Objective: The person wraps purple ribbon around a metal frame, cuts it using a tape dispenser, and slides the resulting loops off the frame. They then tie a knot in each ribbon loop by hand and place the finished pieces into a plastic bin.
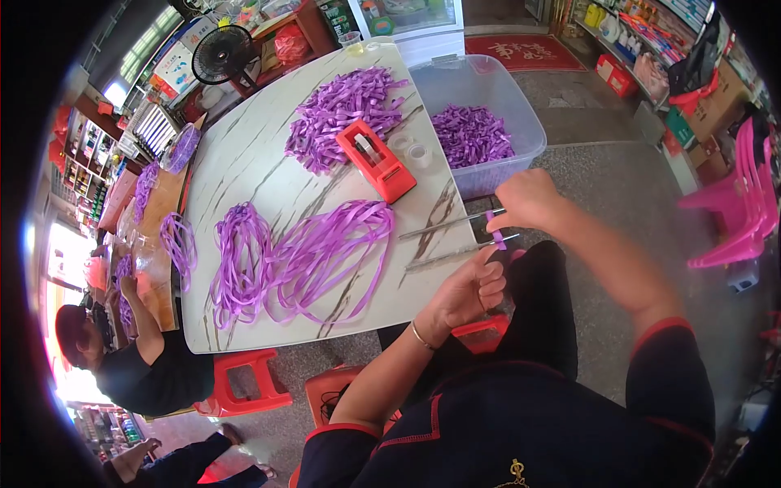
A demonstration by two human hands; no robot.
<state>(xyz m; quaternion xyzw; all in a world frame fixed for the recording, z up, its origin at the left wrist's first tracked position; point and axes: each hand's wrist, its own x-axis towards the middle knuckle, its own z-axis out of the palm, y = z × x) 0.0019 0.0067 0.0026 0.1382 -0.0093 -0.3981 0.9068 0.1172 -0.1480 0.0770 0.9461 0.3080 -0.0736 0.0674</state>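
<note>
Purple ribbon strip (495, 232) is lying across two thin metal rods (455, 221) that are sticking out past the right edge of the bench (244, 146). I am looking from far away, so I am not seeing whether it is going all the way around them.

My right hand (527, 201) is hanging at the far end of the strip, with the thumb reaching down to it and the other fingers curling in. My left hand (472, 289) is sitting at the near end, one finger poking up at the strip and the rest folding loosely. The gaps are looking small, but I cannot tell if either hand's fingers are really pinching the ribbon.

I am guessing the strip is light, soft and bendy, maybe a bit slippery, and not easy to break. I am thinking the ends are the best place to hold it, just outside the rods, with a gentle pinch.

Two bunches of long ribbon loops (358, 215) are resting on the near left. Farther off, a pile of short purple pieces (346, 114) is lying by a red tape holder (390, 172).
</note>
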